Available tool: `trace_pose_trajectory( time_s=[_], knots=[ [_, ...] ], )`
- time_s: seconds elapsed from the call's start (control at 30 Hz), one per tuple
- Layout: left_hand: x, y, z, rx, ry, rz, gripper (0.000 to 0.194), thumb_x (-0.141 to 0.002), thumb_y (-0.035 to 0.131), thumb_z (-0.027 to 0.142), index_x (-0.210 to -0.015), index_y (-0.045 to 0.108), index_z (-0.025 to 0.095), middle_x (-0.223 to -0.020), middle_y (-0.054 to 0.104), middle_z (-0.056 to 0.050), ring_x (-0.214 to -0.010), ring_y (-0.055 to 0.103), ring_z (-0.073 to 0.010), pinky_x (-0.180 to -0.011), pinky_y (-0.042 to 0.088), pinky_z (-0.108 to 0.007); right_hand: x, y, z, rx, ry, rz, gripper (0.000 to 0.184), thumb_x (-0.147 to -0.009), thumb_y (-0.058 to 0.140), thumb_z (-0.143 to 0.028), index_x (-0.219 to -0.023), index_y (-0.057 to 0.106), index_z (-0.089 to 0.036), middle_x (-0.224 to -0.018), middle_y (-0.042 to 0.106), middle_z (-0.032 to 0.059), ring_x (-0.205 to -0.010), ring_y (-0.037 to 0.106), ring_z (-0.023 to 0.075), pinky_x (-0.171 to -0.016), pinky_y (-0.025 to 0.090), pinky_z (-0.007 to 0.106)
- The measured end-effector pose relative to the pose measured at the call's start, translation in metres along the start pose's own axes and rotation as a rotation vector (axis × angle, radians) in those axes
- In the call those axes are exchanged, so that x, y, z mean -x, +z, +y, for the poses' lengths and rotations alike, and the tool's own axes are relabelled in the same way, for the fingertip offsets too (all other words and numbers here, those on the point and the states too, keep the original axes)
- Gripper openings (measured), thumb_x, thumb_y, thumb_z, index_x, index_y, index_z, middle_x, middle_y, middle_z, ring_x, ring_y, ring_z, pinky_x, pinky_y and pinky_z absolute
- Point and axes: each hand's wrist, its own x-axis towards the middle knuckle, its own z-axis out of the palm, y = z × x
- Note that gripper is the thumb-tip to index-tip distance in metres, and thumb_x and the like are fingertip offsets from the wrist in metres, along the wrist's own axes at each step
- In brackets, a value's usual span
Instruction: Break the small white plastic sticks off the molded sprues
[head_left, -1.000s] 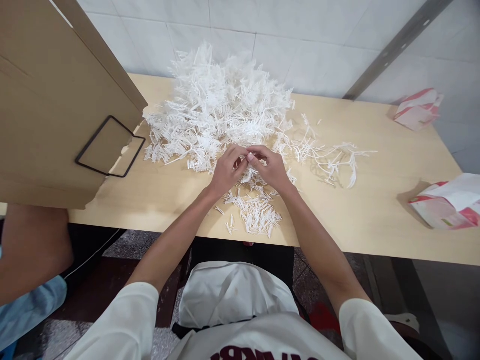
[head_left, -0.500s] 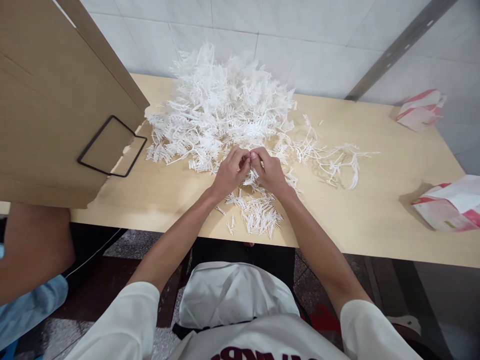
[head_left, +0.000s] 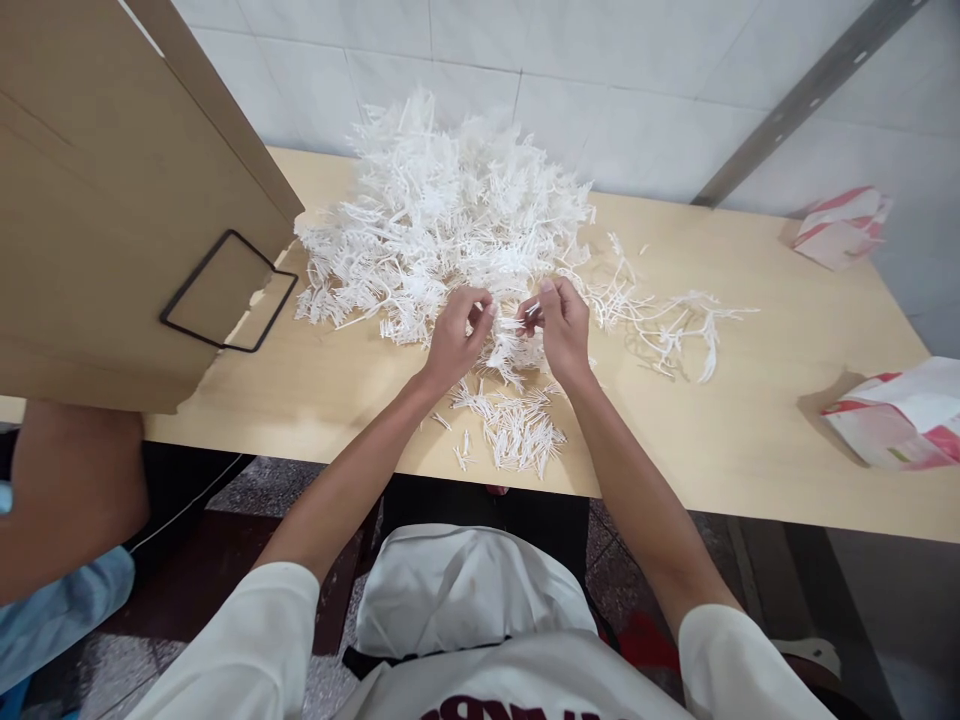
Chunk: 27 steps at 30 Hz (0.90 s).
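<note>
My left hand (head_left: 454,338) is closed, thumb against fingertips, on a white branched plastic piece (head_left: 507,350) with many thin prongs. To its right, my right hand (head_left: 564,322) has its thumb and fingers pinched at the prongs; whatever small bits they hold are too fine to make out. Behind both hands rises a big heap of white branched plastic pieces (head_left: 457,200). Loose thin white sticks (head_left: 523,432) lie in a small pile below the hands, near the table's front edge.
Bare white stems (head_left: 667,325) lie right of the heap on the table (head_left: 735,430). Two red-and-white paper packets (head_left: 896,415) stand at the right. A cardboard sheet (head_left: 97,220) with a black wire frame (head_left: 196,280) blocks the left; another person's arm (head_left: 79,490) shows below it.
My hands were together at the fingertips and are now apart. The right one has moved right, and the branched piece shows between them.
</note>
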Motion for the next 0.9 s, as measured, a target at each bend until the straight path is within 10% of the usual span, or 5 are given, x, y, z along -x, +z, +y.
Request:
trace_pose_trajectory(
  time_s=[0.27, 0.57, 0.77, 0.9],
  knots=[
    [0.000, 0.000, -0.002, -0.003, -0.072, -0.010, 0.027, -0.095, 0.047, 0.049, -0.092, 0.054, 0.024, -0.080, 0.056, 0.000, -0.064, 0.047, -0.0109, -0.063, 0.041, -0.027, -0.009, -0.005, 0.011, -0.083, 0.023, -0.039, 0.043, -0.080, 0.060, -0.065, -0.094, 0.057, -0.024, -0.071, 0.063, -0.0030, -0.058, 0.060, 0.0088, -0.055, 0.050, 0.024],
    [-0.002, 0.000, -0.008, 0.094, -0.092, -0.025, 0.028, -0.096, 0.044, 0.052, -0.089, 0.046, 0.024, -0.075, 0.047, 0.001, -0.063, 0.043, -0.0116, -0.062, 0.038, -0.029, -0.002, -0.012, -0.001, 0.306, -0.203, 0.029, 0.042, -0.093, 0.046, -0.058, -0.076, 0.060, -0.022, -0.078, 0.064, 0.0007, -0.078, 0.062, 0.0130, -0.075, 0.050, 0.029],
    [0.001, -0.001, -0.009, 0.019, -0.006, -0.073, 0.023, -0.099, 0.039, 0.043, -0.091, 0.049, 0.024, -0.081, 0.056, -0.001, -0.070, 0.051, -0.0127, -0.067, 0.042, -0.029, 0.004, -0.005, -0.003, 0.346, -0.238, -0.289, 0.036, -0.089, 0.055, -0.056, -0.106, 0.067, -0.026, -0.103, 0.072, 0.0032, -0.088, 0.066, 0.0154, -0.078, 0.052, 0.030],
    [0.001, -0.001, -0.010, -0.059, 0.072, -0.067, 0.021, -0.100, 0.037, 0.037, -0.092, 0.051, 0.024, -0.085, 0.058, -0.003, -0.076, 0.053, -0.0140, -0.071, 0.044, -0.029, 0.005, -0.003, -0.003, 0.344, -0.238, -0.271, 0.033, -0.088, 0.058, -0.054, -0.096, 0.069, -0.025, -0.092, 0.074, 0.0018, -0.080, 0.066, 0.0150, -0.073, 0.052, 0.030]
  ],
)
